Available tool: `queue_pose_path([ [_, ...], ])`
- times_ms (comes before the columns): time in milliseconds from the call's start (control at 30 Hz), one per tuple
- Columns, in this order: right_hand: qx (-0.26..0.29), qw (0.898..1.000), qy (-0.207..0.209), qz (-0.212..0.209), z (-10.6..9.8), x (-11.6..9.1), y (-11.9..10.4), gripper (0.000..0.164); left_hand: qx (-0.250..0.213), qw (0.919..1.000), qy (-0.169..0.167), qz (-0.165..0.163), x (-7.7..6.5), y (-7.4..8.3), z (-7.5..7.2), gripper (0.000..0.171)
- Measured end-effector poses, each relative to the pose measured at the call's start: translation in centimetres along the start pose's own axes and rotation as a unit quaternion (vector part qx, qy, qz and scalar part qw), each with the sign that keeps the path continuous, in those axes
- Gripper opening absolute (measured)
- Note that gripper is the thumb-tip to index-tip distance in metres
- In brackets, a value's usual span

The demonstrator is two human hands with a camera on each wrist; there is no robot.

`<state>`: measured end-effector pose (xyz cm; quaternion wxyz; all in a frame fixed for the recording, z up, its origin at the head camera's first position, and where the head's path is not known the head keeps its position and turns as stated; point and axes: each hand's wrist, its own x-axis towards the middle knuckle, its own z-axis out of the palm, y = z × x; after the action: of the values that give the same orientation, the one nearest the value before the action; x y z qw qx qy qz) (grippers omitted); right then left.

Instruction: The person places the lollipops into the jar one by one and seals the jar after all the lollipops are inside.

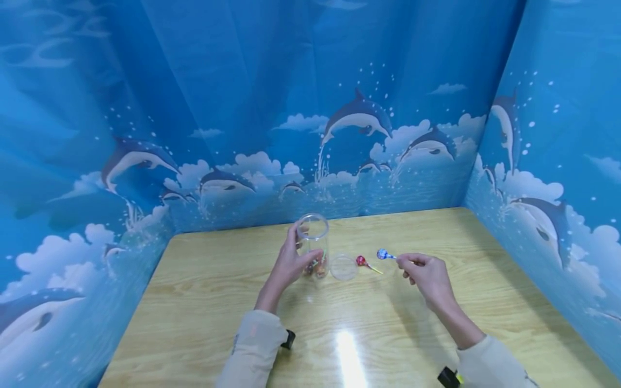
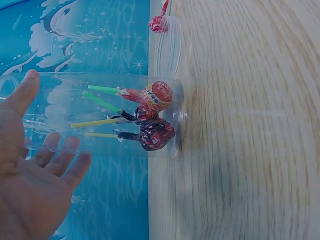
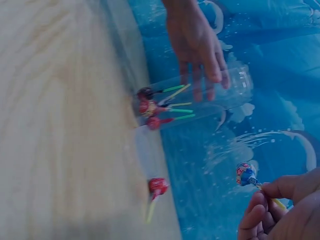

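A tall clear plastic jar stands upright and uncapped on the table. Around its side my left hand holds it, thumb on one side and fingers on the other. Several wrapped lollipops with green and yellow sticks lie heads down at the jar's bottom. My right hand pinches a blue-wrapped lollipop by its yellow stick, head pointing toward the jar and raised off the table. Between the hands, a red lollipop lies on the table beside a round clear lid.
The wooden table ends at a blue dolphin-print curtain at the back, with more curtain on both sides. A bright light reflection shows on the tabletop near the front.
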<state>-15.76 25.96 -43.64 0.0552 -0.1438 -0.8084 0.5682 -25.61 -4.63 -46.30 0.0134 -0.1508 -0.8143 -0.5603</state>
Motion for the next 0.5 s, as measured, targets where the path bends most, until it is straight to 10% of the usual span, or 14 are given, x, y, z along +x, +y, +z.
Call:
queue_pose_path([
  [500, 0.043, 0.997, -0.011, -0.057, 1.8, 1.8, -5.7, 0.035, -0.003, 1.0, -0.001, -0.001, 0.0, 0.1, 0.0, 0.096],
])
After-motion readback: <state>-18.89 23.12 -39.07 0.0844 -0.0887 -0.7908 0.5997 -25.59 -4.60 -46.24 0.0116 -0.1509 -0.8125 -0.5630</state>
